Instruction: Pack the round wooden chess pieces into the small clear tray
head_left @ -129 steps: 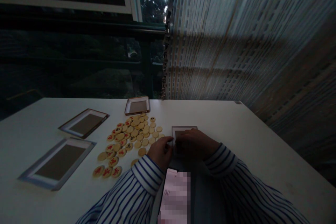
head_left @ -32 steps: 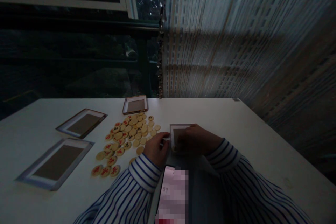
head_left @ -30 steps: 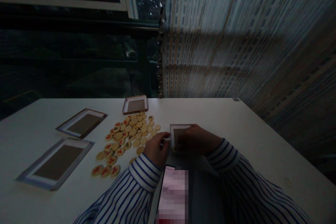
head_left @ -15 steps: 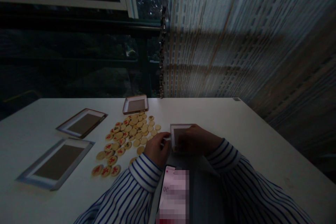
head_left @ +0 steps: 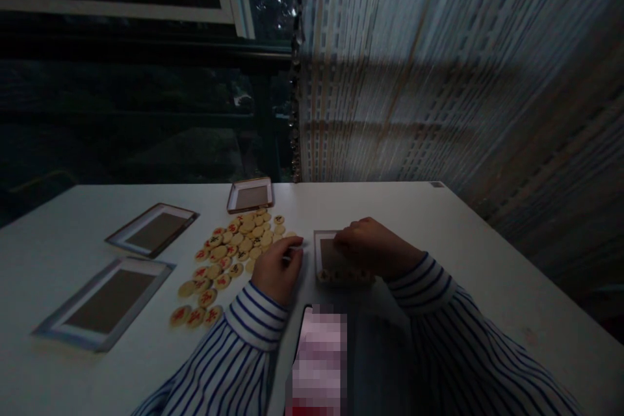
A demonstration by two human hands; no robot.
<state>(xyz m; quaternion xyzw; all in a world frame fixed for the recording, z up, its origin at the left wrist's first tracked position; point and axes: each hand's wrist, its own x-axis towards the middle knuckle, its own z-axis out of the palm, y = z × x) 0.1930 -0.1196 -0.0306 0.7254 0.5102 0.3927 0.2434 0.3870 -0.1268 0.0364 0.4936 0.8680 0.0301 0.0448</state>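
Observation:
A heap of round wooden game discs (head_left: 234, 247) with red and black marks lies on the white table (head_left: 453, 234). My left hand (head_left: 277, 268) sits at the heap's right edge with curled fingers pinched over something I cannot make out. Just right of it lies a small shallow box tray (head_left: 324, 252) with a brown floor. A row of discs (head_left: 341, 275) lines its near edge. My right hand (head_left: 373, 248) rests on the tray's far right side, fingers bent down onto it. Both sleeves are blue-striped.
Three more shallow trays lie on the table: one behind the heap (head_left: 249, 195) and two at the left (head_left: 152, 229) (head_left: 104, 302). A phone (head_left: 316, 357) hangs at my chest. A striped curtain (head_left: 439, 78) and a dark window stand behind the table.
My left hand has moved left from the small tray to the edge of the disc heap. My right hand has slid to the tray's far right, uncovering the row of discs inside.

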